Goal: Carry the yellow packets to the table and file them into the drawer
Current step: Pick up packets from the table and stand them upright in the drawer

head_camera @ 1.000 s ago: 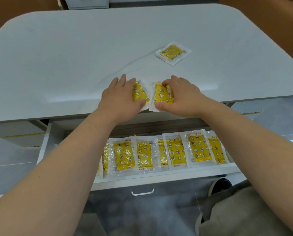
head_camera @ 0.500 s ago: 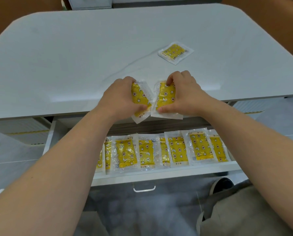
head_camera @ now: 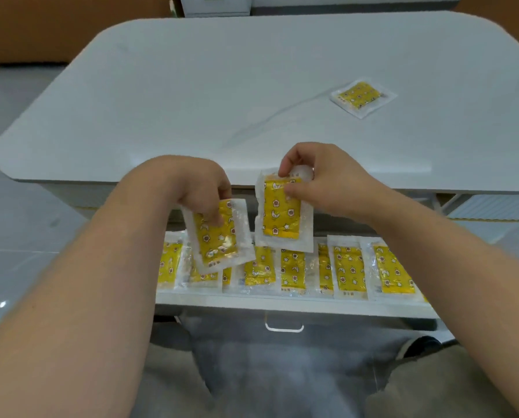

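My left hand (head_camera: 196, 188) pinches the top of a yellow packet (head_camera: 217, 238) in a clear wrapper, which hangs tilted over the left part of the open drawer (head_camera: 282, 301). My right hand (head_camera: 321, 179) pinches a second yellow packet (head_camera: 282, 218) by its upper edge, upright above the drawer's middle. Below them several yellow packets (head_camera: 350, 271) stand in a row along the drawer's front wall. One more yellow packet (head_camera: 362, 98) lies flat on the white table (head_camera: 222, 86) at the far right.
The table's front edge runs just behind both hands. The drawer has a small white handle (head_camera: 284, 327) on its front. My legs in grey trousers are below the drawer. A white cabinet (head_camera: 219, 4) stands beyond the table, with grey floor at the left.
Both hands lifted their packets off the table's front edge and brought them down and toward me, over the open drawer. The view has shifted left.
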`<state>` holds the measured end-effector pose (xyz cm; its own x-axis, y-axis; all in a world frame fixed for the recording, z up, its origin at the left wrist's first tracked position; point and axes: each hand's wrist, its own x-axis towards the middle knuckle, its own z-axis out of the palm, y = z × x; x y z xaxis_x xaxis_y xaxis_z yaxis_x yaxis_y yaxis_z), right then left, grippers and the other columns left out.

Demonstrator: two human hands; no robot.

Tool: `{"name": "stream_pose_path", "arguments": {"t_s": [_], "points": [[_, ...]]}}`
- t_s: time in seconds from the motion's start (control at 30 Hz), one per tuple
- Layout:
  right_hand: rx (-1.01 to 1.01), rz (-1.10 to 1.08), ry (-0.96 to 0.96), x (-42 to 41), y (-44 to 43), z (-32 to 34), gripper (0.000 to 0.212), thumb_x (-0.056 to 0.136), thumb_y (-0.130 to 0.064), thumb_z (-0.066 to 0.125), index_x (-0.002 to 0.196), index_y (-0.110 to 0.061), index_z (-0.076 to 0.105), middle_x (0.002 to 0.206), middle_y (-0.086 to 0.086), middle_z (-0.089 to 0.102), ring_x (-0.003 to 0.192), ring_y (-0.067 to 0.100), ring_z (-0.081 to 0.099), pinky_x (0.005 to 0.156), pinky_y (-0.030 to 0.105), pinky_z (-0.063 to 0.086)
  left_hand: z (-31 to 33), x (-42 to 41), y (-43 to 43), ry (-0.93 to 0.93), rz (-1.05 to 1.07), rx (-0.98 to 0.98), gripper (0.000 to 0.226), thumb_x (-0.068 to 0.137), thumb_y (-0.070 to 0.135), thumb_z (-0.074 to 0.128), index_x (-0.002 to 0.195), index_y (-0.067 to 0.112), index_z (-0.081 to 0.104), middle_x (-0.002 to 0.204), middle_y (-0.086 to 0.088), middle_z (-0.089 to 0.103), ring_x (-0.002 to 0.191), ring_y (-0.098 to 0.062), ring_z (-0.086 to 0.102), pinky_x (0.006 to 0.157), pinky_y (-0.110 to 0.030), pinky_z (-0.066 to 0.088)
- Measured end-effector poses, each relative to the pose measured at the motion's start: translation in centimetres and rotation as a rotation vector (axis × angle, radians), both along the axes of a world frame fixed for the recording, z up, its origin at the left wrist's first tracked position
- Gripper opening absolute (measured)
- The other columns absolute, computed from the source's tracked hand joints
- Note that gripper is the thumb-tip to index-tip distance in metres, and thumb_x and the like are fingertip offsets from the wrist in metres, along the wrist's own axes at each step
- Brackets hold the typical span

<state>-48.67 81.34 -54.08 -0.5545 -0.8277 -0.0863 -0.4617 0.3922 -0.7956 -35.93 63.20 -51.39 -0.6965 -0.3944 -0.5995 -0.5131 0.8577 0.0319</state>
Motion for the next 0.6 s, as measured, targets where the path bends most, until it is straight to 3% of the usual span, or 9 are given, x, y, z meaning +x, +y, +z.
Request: {"name": "stream_pose_path", "arguments": {"t_s": [0.13, 0.27, 0.43, 0.6], "points": [[0.11, 0.085, -0.009, 3.2, -1.9, -1.6, 0.029, 0.092, -0.003, 0.062, 0.098, -0.031, 0.067, 0.111, -0.014, 0.061, 0.09, 0.003, 0.06, 0.065, 0.018, 0.049, -1.7, 1.6, -2.5, -0.297, -0.025, -0.137, 0.035, 0.083, 0.028, 0.082, 0.115, 0.024, 0.068, 0.094, 0.007, 0.06, 0.095, -0.019, 0.061, 0.089, -0.036, 0.054], [0.206, 0.106, -0.028, 6.1, -4.2, -4.6, 0.038, 0.093, 0.003, 0.056, 0.103, -0.033, 0.065, 0.12, -0.01, 0.053, 0.087, 0.007, 0.057, 0.054, 0.016, 0.04, -4.4, 3.3, -4.6, -0.366, -0.039, -0.145, 0.041, 0.087, 0.027, 0.078, 0.125, 0.028, 0.064, 0.109, 0.005, 0.056, 0.102, -0.02, 0.056, 0.091, -0.035, 0.05], [0.218, 0.093, -0.096, 7.9, -6.3, -7.2, 0.037, 0.094, 0.003, 0.054, 0.107, -0.03, 0.065, 0.133, -0.002, 0.056, 0.081, 0.009, 0.059, 0.059, 0.024, 0.051, -7.6, 5.5, -6.0, -0.299, 0.023, -0.108, 0.055, 0.09, 0.019, 0.073, 0.142, 0.024, 0.055, 0.139, -0.003, 0.057, 0.124, -0.027, 0.056, 0.103, -0.04, 0.048], [0.237, 0.097, -0.109, 8.4, -7.4, -8.9, 0.038, 0.092, 0.004, 0.054, 0.108, -0.029, 0.065, 0.126, -0.002, 0.058, 0.083, 0.015, 0.063, 0.061, 0.027, 0.054, -9.4, 7.3, -6.6, -0.168, 0.09, -0.126, 0.052, 0.09, 0.013, 0.072, 0.14, 0.022, 0.058, 0.137, -0.004, 0.059, 0.122, -0.027, 0.058, 0.097, -0.037, 0.051]]}}
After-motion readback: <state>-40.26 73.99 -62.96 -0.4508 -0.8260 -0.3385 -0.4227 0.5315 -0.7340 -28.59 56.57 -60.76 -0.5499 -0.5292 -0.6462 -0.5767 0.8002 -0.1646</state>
